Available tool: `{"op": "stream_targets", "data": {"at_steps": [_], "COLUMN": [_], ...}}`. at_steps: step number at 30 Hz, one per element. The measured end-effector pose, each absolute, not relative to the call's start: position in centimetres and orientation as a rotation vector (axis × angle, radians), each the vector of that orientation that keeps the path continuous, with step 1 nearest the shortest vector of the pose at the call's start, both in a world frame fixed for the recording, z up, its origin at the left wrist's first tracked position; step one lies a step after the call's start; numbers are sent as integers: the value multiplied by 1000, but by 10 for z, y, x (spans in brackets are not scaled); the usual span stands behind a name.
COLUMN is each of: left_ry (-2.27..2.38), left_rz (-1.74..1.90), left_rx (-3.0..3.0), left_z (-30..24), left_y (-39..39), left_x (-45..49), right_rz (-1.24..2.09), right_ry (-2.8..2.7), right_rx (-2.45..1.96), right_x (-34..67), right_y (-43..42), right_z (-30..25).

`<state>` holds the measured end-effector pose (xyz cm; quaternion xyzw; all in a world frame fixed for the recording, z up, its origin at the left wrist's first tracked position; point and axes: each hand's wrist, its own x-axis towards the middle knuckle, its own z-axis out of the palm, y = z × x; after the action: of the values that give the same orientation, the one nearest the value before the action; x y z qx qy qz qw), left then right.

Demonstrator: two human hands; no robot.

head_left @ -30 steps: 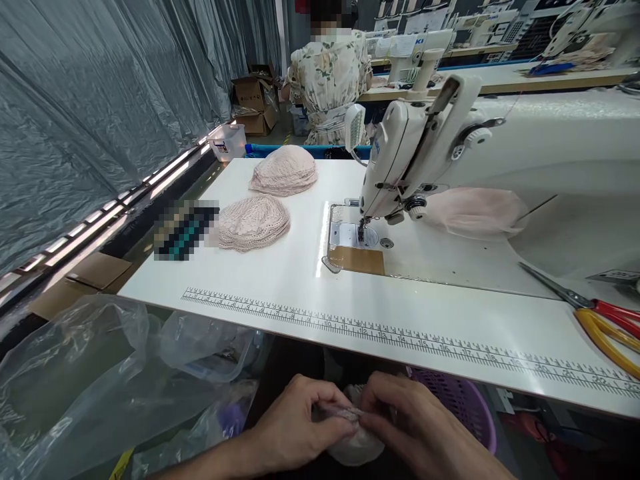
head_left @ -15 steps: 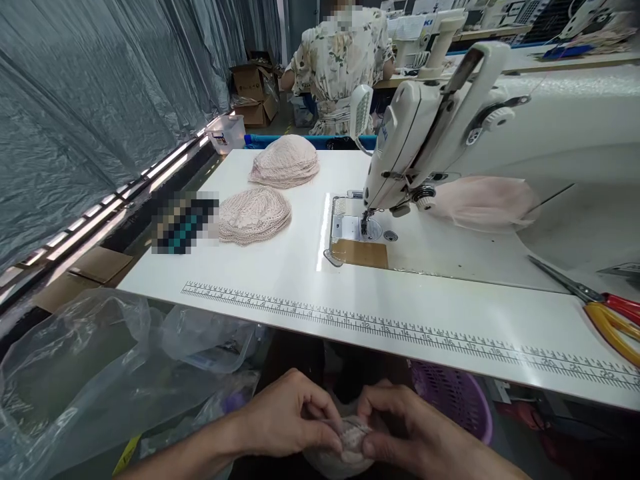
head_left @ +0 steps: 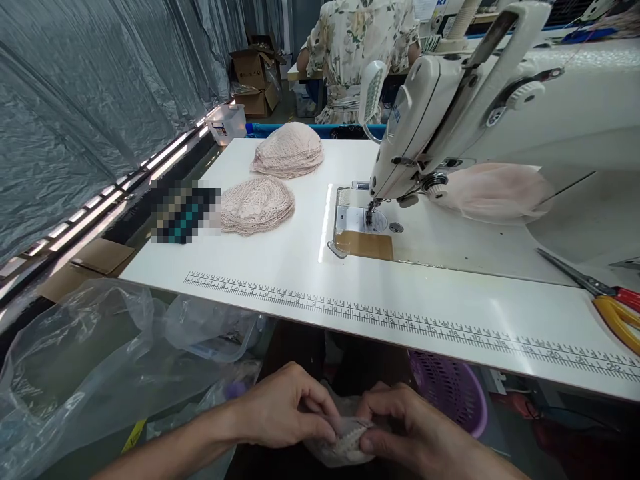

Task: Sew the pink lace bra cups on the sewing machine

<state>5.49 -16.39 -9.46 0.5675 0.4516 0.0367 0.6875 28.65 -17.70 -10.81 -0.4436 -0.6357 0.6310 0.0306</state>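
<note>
A printed ruler scale [head_left: 400, 322] with small numbers runs along the table's [head_left: 280, 267] front edge.

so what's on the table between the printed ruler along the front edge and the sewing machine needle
In the head view, the stretch from the ruler to the needle holds only bare white tabletop and a tan patch just before the needle plate.

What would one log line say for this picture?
left hand: pinching lace piece | right hand: pinching lace piece | place: below table edge

The long white worktop [head_left: 280, 263] looked smooth and glossy. Two pale pink domed lace stacks [head_left: 257, 205] seemed openwork and rough. The white enamelled sewing machine [head_left: 500, 113] shone; the crumpled clear plastic bag [head_left: 95, 360] glistened beside a purple plastic basket [head_left: 453, 390].
</note>
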Motion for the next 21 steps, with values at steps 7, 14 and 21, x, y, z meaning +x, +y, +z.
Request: {"op": "stream_targets", "data": {"at_steps": [7, 14, 21], "left_ry": [910, 843, 896], "left_rz": [80, 160, 107], "left_rx": [1273, 1306, 1188], "left_z": [-102, -105, -103], "left_y": [-163, -164, -166], "left_x": [46, 45, 45], "right_rz": [1990, 2056, 2084], "right_ry": [-1864, -1754, -1693], "right_rx": [-1340, -1279, -1236], "right_x": [286, 296, 297], "right_y": [-177, -178, -178], "right_z": [-111, -111, -112]}}
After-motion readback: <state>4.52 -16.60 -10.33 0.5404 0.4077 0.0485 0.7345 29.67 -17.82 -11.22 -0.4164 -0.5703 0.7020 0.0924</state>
